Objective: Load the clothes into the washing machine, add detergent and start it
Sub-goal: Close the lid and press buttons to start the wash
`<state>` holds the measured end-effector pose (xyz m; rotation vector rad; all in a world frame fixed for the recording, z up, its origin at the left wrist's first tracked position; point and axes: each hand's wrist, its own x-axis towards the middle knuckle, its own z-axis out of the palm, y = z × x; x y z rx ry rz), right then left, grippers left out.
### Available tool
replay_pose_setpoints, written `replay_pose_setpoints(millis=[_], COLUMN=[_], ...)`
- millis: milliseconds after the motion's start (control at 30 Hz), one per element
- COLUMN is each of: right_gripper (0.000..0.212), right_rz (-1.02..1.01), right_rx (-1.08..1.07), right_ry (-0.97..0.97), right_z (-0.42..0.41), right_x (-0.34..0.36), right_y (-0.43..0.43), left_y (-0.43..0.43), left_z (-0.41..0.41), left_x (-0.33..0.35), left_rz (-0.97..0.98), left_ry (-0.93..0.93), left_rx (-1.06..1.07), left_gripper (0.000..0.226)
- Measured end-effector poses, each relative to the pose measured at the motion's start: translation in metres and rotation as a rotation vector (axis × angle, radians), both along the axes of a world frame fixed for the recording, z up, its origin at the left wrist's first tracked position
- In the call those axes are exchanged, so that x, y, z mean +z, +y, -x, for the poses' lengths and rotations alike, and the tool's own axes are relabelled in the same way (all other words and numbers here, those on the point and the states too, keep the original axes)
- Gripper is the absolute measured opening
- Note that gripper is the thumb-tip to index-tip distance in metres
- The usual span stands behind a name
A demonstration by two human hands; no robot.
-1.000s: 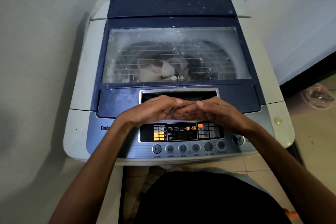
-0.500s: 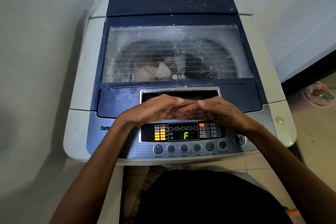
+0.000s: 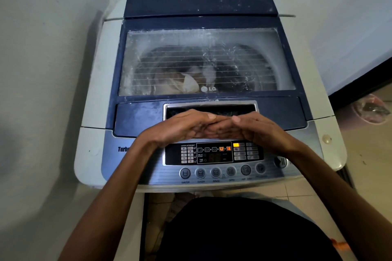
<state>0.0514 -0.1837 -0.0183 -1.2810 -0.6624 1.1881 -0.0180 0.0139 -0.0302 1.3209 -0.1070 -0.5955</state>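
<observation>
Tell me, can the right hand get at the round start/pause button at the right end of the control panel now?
Probably yes. The start/pause button lies uncovered close beside the wrist of the right hand, and nothing stands between them.

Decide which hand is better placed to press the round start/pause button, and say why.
Probably the right hand: the start/pause button sits at the right end of the control panel, just beside that wrist. The left hand would have to cross over it.
</observation>
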Motion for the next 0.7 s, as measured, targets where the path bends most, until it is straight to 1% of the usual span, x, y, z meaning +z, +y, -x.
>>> replay_pose_setpoints(millis=[33, 133, 233, 333, 433, 533, 700], right_gripper=[0.046, 0.052, 0.054, 0.05, 0.043, 0.043, 0.04], right_rz=[-0.005, -0.019, -0.014, 0.0, 0.011, 0.014, -0.016], right_rx=[0.002, 0.006, -0.003, -0.008, -0.021, -0.024, -0.01], right_ry=[-0.004, 0.008, 0.006, -0.008, -0.016, -0.015, 0.009], right_z=[0.0003, 0.001, 0.001, 0.0005, 0.0006, 0.0015, 0.0022], right_x=[0.001, 0.0024, 0.0014, 0.0003, 0.0009, 0.0018, 0.0029], right_y=[0.0002, 0.0015, 0.0013, 0.0002, 0.0004, 0.0008, 0.0008], left_y=[0.0003, 0.0023, 0.0025, 0.0013, 0.0014, 0.0009, -0.0003], left_z=[-0.0002, -0.0004, -0.0006, -0.0004, -0.0006, 0.0003, 0.0005], left_x=[-0.0008, -0.0046, -0.0059, -0.004, -0.0031, -0.0029, -0.0002], left_rz=[-0.002, -0.025, -0.02, -0.015, -0.017, -0.002, 0.019], left_ry=[0.004, 0.023, 0.031, 0.01, 0.009, -0.003, 0.002], left_rx=[0.001, 0.005, 0.002, -0.002, 0.005, -0.003, 0.005], left_gripper=[0.034, 0.045, 0.043, 0.036, 0.037, 0.04, 0.037])
